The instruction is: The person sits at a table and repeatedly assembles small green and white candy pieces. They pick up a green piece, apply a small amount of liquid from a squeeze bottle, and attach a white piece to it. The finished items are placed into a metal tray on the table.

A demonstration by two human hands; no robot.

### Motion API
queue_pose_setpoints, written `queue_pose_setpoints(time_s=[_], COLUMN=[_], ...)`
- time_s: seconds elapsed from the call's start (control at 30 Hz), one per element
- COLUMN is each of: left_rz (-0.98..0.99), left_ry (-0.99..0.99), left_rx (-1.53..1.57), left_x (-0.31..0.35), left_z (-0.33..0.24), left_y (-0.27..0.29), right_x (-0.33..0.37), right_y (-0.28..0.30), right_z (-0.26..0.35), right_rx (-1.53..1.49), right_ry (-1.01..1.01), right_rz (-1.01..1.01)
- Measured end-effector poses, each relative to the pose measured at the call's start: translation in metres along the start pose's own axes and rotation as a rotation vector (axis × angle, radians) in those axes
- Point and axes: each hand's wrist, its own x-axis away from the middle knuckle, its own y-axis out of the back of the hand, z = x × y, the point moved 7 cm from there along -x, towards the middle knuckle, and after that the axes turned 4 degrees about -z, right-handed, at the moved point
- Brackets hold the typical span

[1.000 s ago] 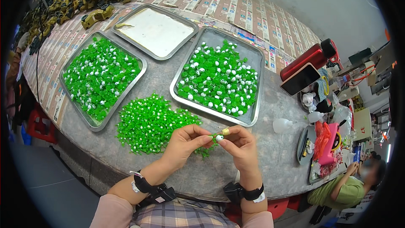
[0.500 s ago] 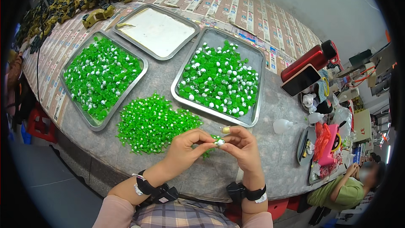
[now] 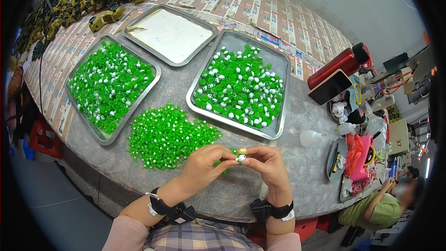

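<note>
Above the near part of the table, my left hand (image 3: 206,161) and my right hand (image 3: 267,163) meet fingertip to fingertip. Pinched between them is a small white panda-like head with dark spots (image 3: 241,158), joined to or touching a green plastic piece that the fingers partly cover. Pale yellow tape (image 3: 242,151) wraps the tip of my right index finger. Left of the hands lies a heap of small green pieces with white dots (image 3: 169,135). Beyond it, a left metal tray (image 3: 157,80) and a right metal tray (image 3: 275,132) hold many green pieces and white spotted heads.
A third metal tray with a white lining (image 3: 172,35) stands behind. On the right are a red bottle (image 3: 337,67), a phone (image 3: 330,87), a white squeeze bottle (image 3: 310,138) and a pink box (image 3: 361,160). Yellow toy vehicles (image 3: 107,17) pile up far left. Another person (image 3: 383,209) sits at right.
My right index finger has come down from a raised position onto the small piece. Both hands otherwise stay in nearly the same place.
</note>
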Motion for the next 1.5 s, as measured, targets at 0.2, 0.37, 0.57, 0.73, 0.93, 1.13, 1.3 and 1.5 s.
queue_pose_setpoints(time_s=[0.2,0.37,0.57,0.73,0.93,1.13,1.3,1.5], left_rz=[-0.009,-0.318,-0.875,-0.592,-0.127,-0.245,-0.162,-0.073], left_ry=[0.098,0.374,0.255,0.456,0.689,0.644,0.625,0.588], left_rx=[0.029,0.742,1.483,1.345,1.034,1.045,0.916,0.847], left_x=[-0.001,-0.002,-0.003,-0.005,-0.002,-0.001,0.001,0.004], left_z=[0.004,0.039,0.063,0.051,0.026,0.043,0.041,0.034], left_y=[0.002,0.038,0.14,0.082,0.001,0.007,-0.003,-0.012], right_x=[-0.004,-0.002,-0.005,-0.015,-0.017,-0.017,-0.02,-0.012], right_y=[0.0,0.016,0.019,0.004,0.003,-0.011,-0.012,-0.014], right_z=[-0.001,0.019,0.019,0.004,0.002,0.013,0.005,0.013], right_rx=[0.037,0.239,0.842,0.987,1.048,1.014,1.13,1.213], right_ry=[0.001,0.233,0.176,0.222,0.264,0.429,0.511,0.425], right_rz=[-0.035,-0.276,-0.231,-0.128,-0.137,-0.119,-0.114,-0.128])
